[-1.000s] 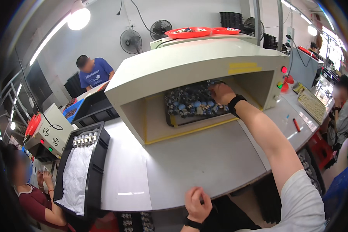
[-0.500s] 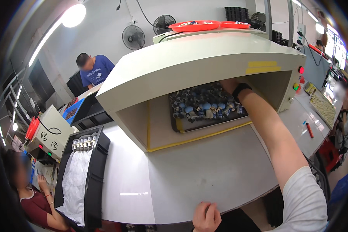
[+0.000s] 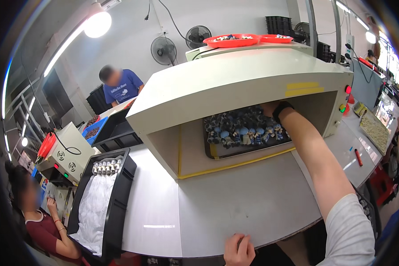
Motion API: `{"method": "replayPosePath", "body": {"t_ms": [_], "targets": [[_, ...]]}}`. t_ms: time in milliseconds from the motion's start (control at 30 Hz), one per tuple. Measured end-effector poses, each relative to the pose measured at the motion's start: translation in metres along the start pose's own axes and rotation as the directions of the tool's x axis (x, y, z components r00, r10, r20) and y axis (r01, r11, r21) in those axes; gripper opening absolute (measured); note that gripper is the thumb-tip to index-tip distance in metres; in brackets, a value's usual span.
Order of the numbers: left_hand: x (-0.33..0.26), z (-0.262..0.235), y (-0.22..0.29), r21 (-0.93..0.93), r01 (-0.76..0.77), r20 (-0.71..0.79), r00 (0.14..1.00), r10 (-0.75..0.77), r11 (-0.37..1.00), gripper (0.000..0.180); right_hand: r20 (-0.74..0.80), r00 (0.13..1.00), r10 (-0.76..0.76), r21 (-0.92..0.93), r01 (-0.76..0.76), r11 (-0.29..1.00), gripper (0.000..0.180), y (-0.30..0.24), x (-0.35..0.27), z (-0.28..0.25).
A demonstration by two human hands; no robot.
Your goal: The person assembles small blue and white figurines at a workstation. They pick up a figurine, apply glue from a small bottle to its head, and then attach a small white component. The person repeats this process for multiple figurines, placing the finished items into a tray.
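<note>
My right arm reaches into a cream-coloured, open-fronted box machine [image 3: 235,80]. Inside, a dark tray [image 3: 228,153] holds many small figurines [image 3: 239,132] with blue and grey parts, packed closely together. My right hand [image 3: 269,107] is at the back right of this tray, over the figurines. Its fingers are hidden by the box's upper edge and the figurines, so their grip cannot be seen. At the table's front edge, my left hand [image 3: 239,250] rests with its fingers curled in. Whatever it may hold does not show.
A black crate [image 3: 127,186] at left holds white sheeting [image 3: 93,208] and a row of small figurines [image 3: 107,167]. Two people work at left. Red trays [image 3: 232,41] sit atop the machine. A red pen [image 3: 358,157] lies at right. Yellow tape [image 3: 235,165] edges the opening.
The whole view has shifted slightly, so the scene sits a little further right and lower. My right hand stays inside the box over the tray; my left hand keeps its curled pose.
</note>
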State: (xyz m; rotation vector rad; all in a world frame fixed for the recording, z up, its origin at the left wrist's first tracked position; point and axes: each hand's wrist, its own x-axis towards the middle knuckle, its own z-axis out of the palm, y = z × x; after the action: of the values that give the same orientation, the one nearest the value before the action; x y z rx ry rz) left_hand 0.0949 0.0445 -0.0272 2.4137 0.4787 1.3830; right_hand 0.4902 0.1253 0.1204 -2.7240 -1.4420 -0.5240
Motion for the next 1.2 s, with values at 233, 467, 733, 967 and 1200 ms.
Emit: {"method": "replayPosePath", "body": {"t_ms": [233,467,733,967,1200], "targets": [[-0.004,0.0,-0.001,-0.009,-0.008,0.039,0.999,0.008,1.0,0.012,-0.323,0.938,-0.124,-0.001,0.131,0.991,0.042,0.027,0.025,0.055],[0.006,-0.008,0.007,-0.209,0.234,0.076,0.972,-0.222,0.95,0.016,-0.394,0.919,0.0,0.495,0.213,0.842,0.033,-0.011,-0.07,-0.007],[-0.001,-0.047,0.028,-0.82,0.565,0.445,0.729,-0.52,0.09,0.036,0.163,0.964,-0.212,0.923,-0.224,-0.312,0.024,-0.121,-0.283,-0.055],[-0.041,-0.061,0.052,-0.829,0.554,0.52,0.721,-0.458,-0.069,0.031,0.422,0.893,-0.157,0.771,-0.445,-0.456,0.025,-0.153,-0.395,-0.047],[-0.064,-0.065,0.059,-0.781,0.618,0.568,0.644,-0.512,-0.089,0.026,0.397,0.904,-0.161,0.78,-0.424,-0.461,0.029,-0.159,-0.436,-0.035]]}}
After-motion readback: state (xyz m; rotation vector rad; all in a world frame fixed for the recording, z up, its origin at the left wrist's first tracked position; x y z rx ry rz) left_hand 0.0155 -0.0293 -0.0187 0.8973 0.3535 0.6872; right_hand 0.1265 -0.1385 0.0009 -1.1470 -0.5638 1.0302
